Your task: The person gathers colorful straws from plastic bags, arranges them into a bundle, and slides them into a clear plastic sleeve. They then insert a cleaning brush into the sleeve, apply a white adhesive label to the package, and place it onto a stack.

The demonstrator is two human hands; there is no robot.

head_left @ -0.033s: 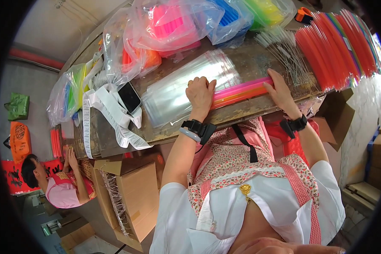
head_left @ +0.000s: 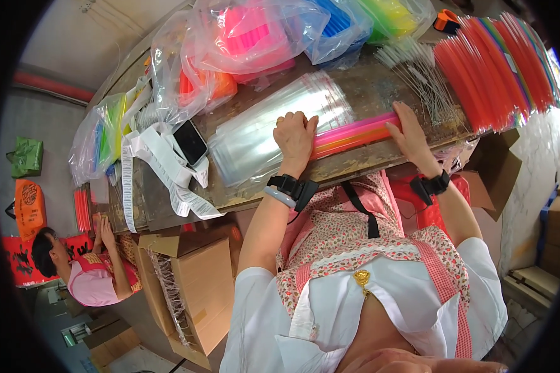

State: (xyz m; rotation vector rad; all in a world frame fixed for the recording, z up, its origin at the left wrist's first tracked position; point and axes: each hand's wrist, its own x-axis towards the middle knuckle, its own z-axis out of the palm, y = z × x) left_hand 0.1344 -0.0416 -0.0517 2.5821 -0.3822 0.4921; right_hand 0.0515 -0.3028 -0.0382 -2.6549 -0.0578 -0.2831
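Note:
A bundle of long pink and orange plastic straws (head_left: 354, 135) lies along the near edge of the wooden table. At its left end my left hand (head_left: 295, 138) is closed in a fist around it, hiding that end. My right hand (head_left: 413, 138) is against the right end, its fingers stretched and the thumb apart. Beside my left hand a stack of clear plastic sleeves (head_left: 255, 140) is spread on the table; part of it reaches behind the straws. Whether the straws are inside a sleeve, I cannot tell.
Bagged colourful straws (head_left: 252, 37) line the far side. Thin wire brushes (head_left: 417, 74) and red sleeved bundles (head_left: 479, 74) are at right. Left are a phone (head_left: 190, 143) and label strips (head_left: 162, 165). An open carton (head_left: 202, 292) stands below; a co-worker (head_left: 99, 273) is far left.

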